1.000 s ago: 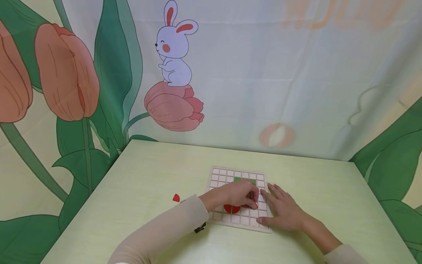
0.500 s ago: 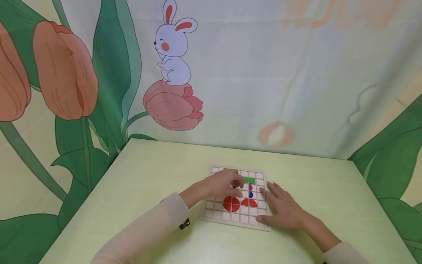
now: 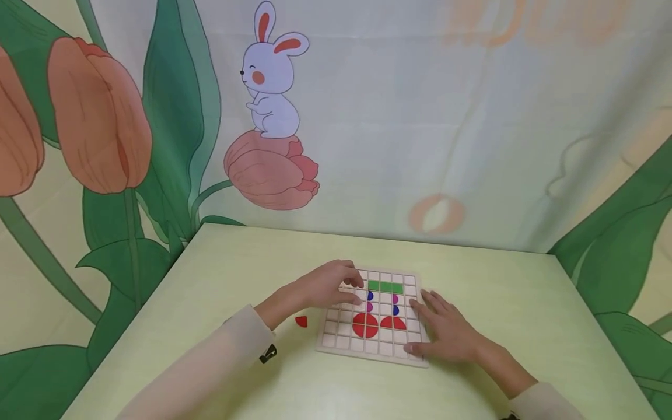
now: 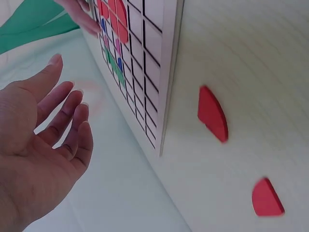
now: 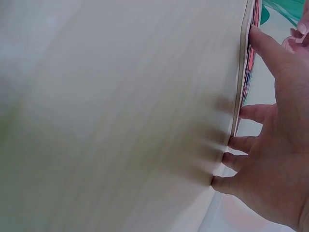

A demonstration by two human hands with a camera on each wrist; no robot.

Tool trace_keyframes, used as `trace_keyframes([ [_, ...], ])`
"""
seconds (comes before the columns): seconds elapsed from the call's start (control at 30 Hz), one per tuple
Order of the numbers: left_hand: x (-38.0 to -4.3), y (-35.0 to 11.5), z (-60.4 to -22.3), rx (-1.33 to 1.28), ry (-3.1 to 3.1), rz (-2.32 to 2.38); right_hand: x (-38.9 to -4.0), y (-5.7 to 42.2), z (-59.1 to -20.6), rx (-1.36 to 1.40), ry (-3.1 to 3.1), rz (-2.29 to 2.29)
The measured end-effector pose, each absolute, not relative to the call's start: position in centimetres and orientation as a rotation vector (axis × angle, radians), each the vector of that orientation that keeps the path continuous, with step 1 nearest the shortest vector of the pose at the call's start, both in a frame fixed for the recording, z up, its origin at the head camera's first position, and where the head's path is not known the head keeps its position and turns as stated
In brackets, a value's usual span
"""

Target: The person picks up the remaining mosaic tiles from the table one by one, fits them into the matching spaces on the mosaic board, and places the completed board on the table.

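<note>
A wooden board with a square grid point(image 3: 371, 353) lies on the table. Set in it are green pieces point(image 3: 385, 286) in a row, a red circle of quarter pieces point(image 3: 364, 325), a red half circle point(image 3: 392, 322), and small blue and magenta half-round pieces. My left hand point(image 3: 331, 284) hovers over the board's left side, fingers loosely bent; nothing is between them in the left wrist view. My right hand point(image 3: 448, 332) rests at the board's right edge, fingers spread, thumb on its near corner. Two loose red quarter-circle pieces point(image 4: 212, 115) lie beside the board in the left wrist view.
The pale table point(image 3: 252, 256) extends around the board on every side. Behind it hangs a curtain point(image 3: 367, 146) printed with tulips and a rabbit. A black clip-like item point(image 3: 268, 353) shows under the left cuff.
My left hand, which pinched a red piece at the board's right side, has let go and drawn back leftward. The red half circle now shows there. My right hand has stayed in place.
</note>
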State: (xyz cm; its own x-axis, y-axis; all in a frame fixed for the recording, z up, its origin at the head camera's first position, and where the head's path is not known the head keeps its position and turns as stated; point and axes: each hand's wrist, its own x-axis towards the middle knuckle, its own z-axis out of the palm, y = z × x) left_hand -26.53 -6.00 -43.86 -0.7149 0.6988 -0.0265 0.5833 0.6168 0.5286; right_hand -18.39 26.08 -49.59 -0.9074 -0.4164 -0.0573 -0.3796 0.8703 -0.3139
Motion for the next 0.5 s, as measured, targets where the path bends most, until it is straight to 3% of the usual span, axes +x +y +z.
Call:
trace_keyframes([
  [0.5, -26.6, -12.4, -42.6, 0.879, 2.651, 0.703, -18.1, 26.3, -49.6, -0.624, 2.921, -0.459],
])
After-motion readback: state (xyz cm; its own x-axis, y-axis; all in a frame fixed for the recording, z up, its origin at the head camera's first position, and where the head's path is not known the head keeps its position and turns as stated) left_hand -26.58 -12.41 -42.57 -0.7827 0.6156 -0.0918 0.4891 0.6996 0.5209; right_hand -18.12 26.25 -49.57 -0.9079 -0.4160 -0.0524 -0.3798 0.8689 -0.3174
